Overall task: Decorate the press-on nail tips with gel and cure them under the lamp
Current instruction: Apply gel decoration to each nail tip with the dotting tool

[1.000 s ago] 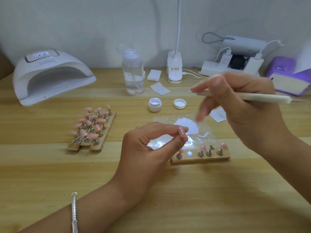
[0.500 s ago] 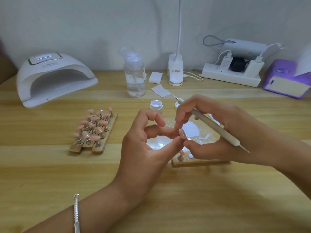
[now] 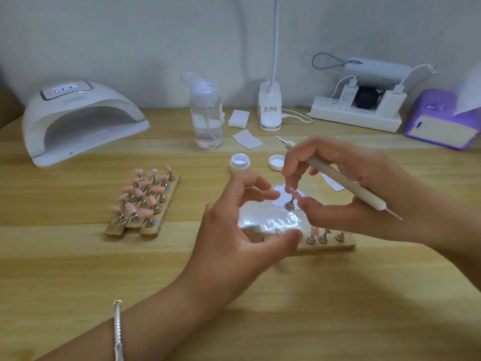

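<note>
Pinching a nail stand and clasping a white pen, the right grip hovers; left grip loosely open.

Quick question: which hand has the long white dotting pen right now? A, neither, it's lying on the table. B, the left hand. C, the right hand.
C: the dotting pen lies slanted across the right hand, held in its fingers, while that hand's fingertips also pinch a small metal nail stand.
</note>
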Demonstrator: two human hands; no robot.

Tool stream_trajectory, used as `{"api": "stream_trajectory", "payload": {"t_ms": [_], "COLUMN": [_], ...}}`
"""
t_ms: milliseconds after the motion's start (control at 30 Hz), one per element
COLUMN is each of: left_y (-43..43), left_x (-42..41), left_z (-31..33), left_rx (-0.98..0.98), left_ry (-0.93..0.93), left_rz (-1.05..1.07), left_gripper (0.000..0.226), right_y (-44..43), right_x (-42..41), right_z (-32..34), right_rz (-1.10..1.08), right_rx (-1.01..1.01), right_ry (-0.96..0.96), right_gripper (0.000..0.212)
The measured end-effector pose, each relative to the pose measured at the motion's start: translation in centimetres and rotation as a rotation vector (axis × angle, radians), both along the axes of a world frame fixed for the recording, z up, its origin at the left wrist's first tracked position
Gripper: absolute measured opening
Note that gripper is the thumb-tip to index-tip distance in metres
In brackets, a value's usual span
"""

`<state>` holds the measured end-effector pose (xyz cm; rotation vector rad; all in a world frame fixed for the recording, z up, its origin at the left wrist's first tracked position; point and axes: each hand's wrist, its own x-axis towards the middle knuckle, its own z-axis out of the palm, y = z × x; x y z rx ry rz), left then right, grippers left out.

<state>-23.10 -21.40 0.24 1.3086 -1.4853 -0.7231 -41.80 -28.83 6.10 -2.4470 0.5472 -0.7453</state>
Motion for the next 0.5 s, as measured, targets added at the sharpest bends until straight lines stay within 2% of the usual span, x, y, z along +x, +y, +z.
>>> {"api": "stream_trajectory", "payload": {"t_ms": [133,200,367,500], "left_y": [-0.2,-0.2,-0.3,-0.4], "left_x": [-0.4,-0.4,-0.1,-0.1], "left_z": [-0.6,-0.8,-1.4,-1.4], "left_rx": [0.026,0.014,-0.002,-0.012], "left_ry": [-0.406,-0.506,-0.553,-0.547], "left_rz": [0.027,0.032,0.037,0.036], "left_gripper": [0.047,0.042,0.022,0.019], "right_y": [-0.7,-0.8,-1.0,-0.3], "right_x": [-0.1,-0.1,0.1,0.4], "right_z": [-0.9,-1.6,-2.0,-1.8], "right_rz": [-0.008,0.005,0.011,-0.015], "right_rx": [0.044,0.042,0.062,0.038], "right_ry": [0.092,0.142,0.178,0.21], "right_gripper": [0.036,0.035,0.033,0.032]}}
